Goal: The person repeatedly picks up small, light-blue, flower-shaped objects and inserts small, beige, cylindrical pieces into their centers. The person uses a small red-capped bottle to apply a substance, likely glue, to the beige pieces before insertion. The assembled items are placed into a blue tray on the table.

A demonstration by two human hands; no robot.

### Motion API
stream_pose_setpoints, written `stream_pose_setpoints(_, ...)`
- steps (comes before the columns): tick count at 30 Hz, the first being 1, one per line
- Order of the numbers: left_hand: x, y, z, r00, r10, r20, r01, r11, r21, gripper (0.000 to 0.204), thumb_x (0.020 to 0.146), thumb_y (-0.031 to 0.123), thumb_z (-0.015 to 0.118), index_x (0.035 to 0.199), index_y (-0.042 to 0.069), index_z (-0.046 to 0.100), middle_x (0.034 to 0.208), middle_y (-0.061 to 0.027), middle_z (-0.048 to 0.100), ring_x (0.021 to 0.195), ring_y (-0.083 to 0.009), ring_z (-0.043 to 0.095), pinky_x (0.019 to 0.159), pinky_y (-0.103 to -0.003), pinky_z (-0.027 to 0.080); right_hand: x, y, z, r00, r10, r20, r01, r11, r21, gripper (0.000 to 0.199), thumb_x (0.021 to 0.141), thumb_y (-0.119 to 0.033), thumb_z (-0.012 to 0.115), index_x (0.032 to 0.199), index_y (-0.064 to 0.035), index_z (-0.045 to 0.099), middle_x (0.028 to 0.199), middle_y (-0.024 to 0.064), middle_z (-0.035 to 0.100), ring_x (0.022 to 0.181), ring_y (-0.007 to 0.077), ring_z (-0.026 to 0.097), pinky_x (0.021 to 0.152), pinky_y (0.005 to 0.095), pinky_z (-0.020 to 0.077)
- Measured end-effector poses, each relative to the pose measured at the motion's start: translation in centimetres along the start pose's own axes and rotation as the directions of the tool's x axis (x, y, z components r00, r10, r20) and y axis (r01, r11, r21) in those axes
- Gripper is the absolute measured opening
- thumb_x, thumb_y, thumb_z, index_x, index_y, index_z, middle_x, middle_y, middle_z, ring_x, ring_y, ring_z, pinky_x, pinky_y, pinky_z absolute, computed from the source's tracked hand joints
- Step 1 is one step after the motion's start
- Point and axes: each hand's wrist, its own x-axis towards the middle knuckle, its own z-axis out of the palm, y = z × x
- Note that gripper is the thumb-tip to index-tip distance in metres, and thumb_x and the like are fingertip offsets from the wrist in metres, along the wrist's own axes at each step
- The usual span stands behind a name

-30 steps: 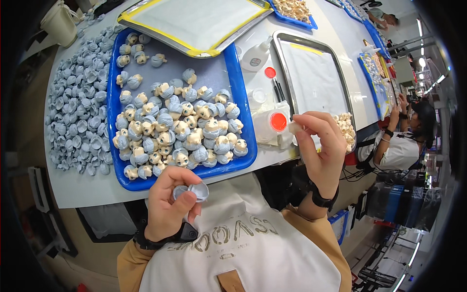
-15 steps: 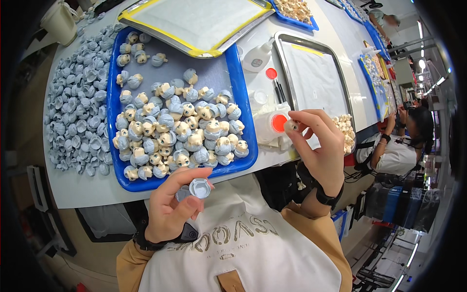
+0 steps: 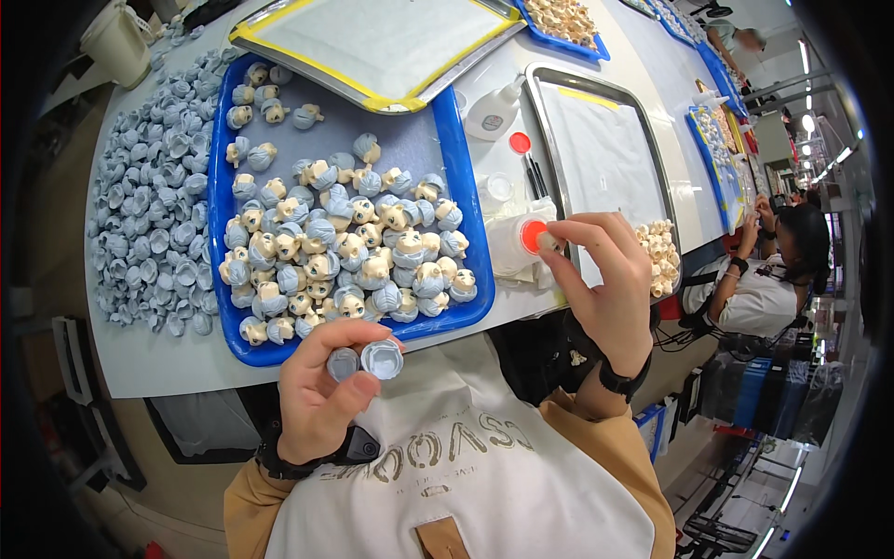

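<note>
Between the thumb and fingers of my left hand (image 3: 321, 391) are two hollow light-blue doll hair pieces; the larger hair shell (image 3: 382, 360) turns its open side up. My right hand (image 3: 610, 275) pinches a small pale doll head (image 3: 551, 242), mostly hidden by the fingertips. That head is right at the red round top of a whitish translucent jar (image 3: 507, 247); whether they touch I cannot tell. Ahead of my left hand, a blue tray (image 3: 480, 289) holds many doll heads with light-blue hair. To its left spreads a heap of loose light-blue hair shells (image 3: 154, 205).
A metal tray (image 3: 610, 140) lined with white sheet stands right of the jar, with pale head parts (image 3: 661, 256) at its near end. A yellow-taped tray (image 3: 372, 47) overhangs the blue tray's far edge. A squeeze bottle (image 3: 494, 112) stands between. Another person (image 3: 759, 289) sits at right.
My right hand has moved slightly left and turned, bringing the doll head against or beside the jar's red top. In my left hand the smaller hair piece shows more clearly, shifted slightly left.
</note>
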Motion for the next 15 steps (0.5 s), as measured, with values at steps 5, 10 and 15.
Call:
stream_pose_setpoints(5, -0.1, 0.5, 0.4, 1.0, -0.007, 0.011, 0.008, 0.993, -0.12, 0.034, 0.078, 0.007, 0.064, 0.108, -0.004, 0.053, 0.1, -0.0096, 0.058, 0.081, -0.0087, 0.051, 0.071, -0.021, 0.041, -1.5, 0.2, 0.8, 0.992, 0.051, -0.113, -0.045, 0.998, 0.054, 0.023, 0.066, 0.001, 0.07, 0.087, -0.0026, 0.06, 0.083, 0.0087, 0.06, 0.075, 0.0242, 0.056, 0.064, 0.032, 0.0453)
stream_pose_setpoints(10, 0.5, 0.0, 0.0, 0.992, 0.073, 0.102, -0.072, 0.997, -0.019, 0.032, 0.074, 0.002, 0.067, 0.104, -0.003, 0.056, 0.101, -0.0086, 0.057, 0.074, -0.0076, 0.048, 0.066, -0.021, 0.04, -2.6, -0.5, 1.4, 0.965, 0.149, -0.215, -0.105, 0.973, 0.203, 0.028, 0.064, 0.005, 0.069, 0.089, -0.0013, 0.06, 0.087, 0.0108, 0.061, 0.078, 0.023, 0.058, 0.067, 0.0305, 0.0464)
stream_pose_setpoints(15, 0.7, -0.4, 0.4, 0.984, 0.118, 0.13, -0.122, 0.992, 0.02, 0.035, 0.071, -0.001, 0.07, 0.103, -0.002, 0.057, 0.1, -0.0088, 0.057, 0.07, -0.0074, 0.048, 0.062, -0.021, 0.039, -2.4, -4.0, 1.1, 0.998, -0.006, -0.068, 0.048, 0.764, 0.643, 0.035, 0.062, 0.006, 0.069, 0.096, -0.0001, 0.062, 0.09, 0.0123, 0.062, 0.078, 0.0221, 0.059, 0.068, 0.0308, 0.0472)
